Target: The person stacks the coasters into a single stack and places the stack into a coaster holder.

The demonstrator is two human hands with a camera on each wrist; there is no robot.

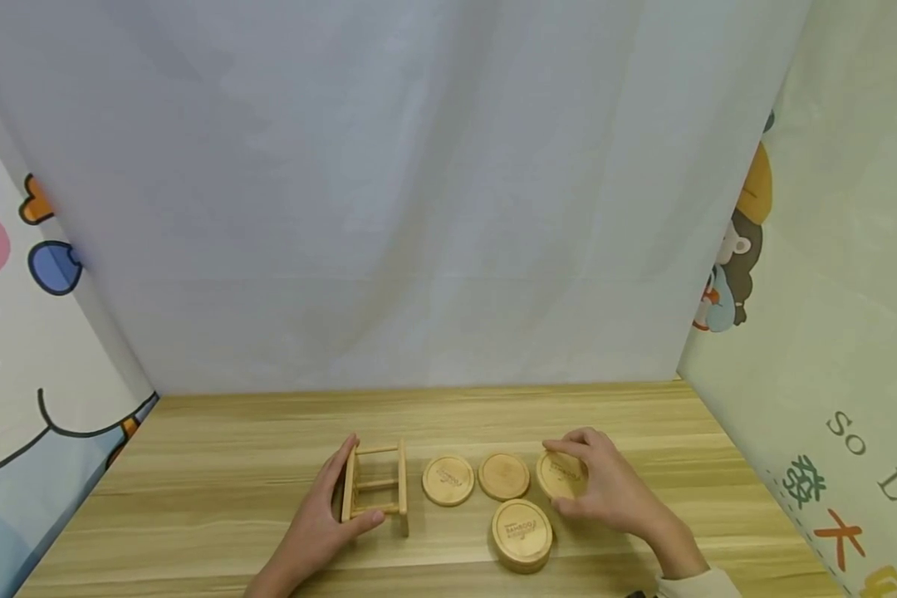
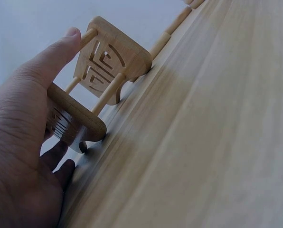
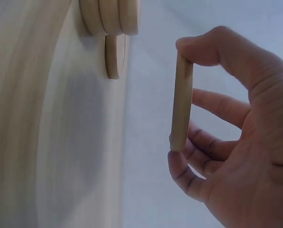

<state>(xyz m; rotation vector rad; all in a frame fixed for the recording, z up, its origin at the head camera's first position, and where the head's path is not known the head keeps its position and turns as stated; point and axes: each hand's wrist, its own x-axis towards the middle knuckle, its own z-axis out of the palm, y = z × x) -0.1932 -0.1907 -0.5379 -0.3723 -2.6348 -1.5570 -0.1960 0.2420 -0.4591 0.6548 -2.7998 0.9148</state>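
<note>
My left hand (image 1: pixel 319 517) grips a small bamboo coaster rack (image 1: pixel 403 492) by its left side panel. In the left wrist view the rack's far panel (image 2: pixel 106 59) shows cut-out line patterns, and round rods join the two panels. My right hand (image 1: pixel 615 488) pinches a round bamboo coaster (image 1: pixel 559 477) by its edge between thumb and fingers. The right wrist view shows this coaster (image 3: pixel 181 104) edge-on, raised off the table. A stack of coasters (image 1: pixel 522 533) with printed lettering stands just in front of it.
Two single coasters lie flat between rack and right hand: a printed one (image 1: pixel 448 480) and a plain-faced one (image 1: pixel 504 476). All of it is on a wood-grain table (image 1: pixel 269 423). A pale cloth (image 1: pixel 419 208) hangs behind, with cartoon-printed sheets (image 1: pixel 815 274) at both sides.
</note>
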